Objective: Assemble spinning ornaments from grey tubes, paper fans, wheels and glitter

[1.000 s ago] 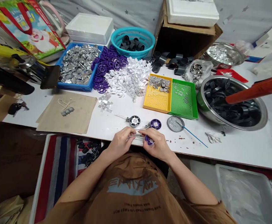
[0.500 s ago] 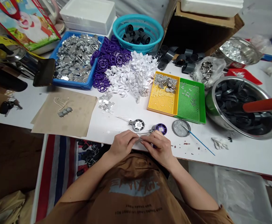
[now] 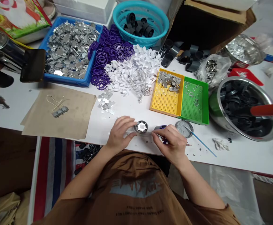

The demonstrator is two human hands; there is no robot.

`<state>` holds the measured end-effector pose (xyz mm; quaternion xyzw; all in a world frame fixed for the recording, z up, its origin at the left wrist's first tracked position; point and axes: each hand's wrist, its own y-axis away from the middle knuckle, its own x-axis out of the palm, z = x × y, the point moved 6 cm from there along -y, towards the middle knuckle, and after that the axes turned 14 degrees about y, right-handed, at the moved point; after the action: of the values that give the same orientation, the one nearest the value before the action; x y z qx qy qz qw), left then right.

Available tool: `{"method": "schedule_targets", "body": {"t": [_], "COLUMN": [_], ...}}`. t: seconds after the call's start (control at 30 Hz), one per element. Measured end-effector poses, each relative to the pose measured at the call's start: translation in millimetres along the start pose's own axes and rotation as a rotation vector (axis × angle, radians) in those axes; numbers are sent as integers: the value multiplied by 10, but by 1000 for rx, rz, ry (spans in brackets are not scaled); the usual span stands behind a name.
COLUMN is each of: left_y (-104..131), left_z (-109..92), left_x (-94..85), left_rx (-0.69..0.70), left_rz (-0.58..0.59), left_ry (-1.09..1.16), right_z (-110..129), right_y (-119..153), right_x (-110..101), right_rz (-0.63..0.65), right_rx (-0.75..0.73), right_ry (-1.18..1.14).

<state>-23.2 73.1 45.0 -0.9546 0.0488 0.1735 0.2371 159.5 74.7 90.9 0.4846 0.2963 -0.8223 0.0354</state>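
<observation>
Over the near side of the white table [image 3: 127, 107], your right hand [image 3: 174, 144] pinches a thin pale strand [image 3: 146, 134]; your left hand [image 3: 118, 133], thumb and fingers spread, is beside a round black-and-silver disc [image 3: 142, 127]. Farther right lies a yellow plastic tray [image 3: 165, 102].

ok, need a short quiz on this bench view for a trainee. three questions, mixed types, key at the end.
1. Multiple choice. What sticks out over the edge of the small round dish?
a) a red spoon
b) a blue stick
c) a pair of scissors

2. True or false. In the picture, the yellow tray sits to the left of the green tray.

3. Short answer. Which hand has its thumb and fingers spread apart, close to the black-and-white wheel?

Key
1. b
2. True
3. The left hand
</observation>
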Motion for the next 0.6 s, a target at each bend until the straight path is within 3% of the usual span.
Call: {"method": "schedule_targets", "body": {"t": [0.13, 0.37, 0.6], "left_y": [-17, 209, 232], "left_z": [162, 252, 239], "left_x": [147, 160, 174], "left_rx": [10, -37, 63], "left_rz": [132, -164, -147], "left_ry": [0, -160, -247], "right_z": [34, 34, 25], "right_y": [-150, -345, -477], "right_x": [34, 150, 253], "right_rz": [40, 181, 280], "right_rx": [-70, -109, -118], "right_ry": [156, 163, 193]}}
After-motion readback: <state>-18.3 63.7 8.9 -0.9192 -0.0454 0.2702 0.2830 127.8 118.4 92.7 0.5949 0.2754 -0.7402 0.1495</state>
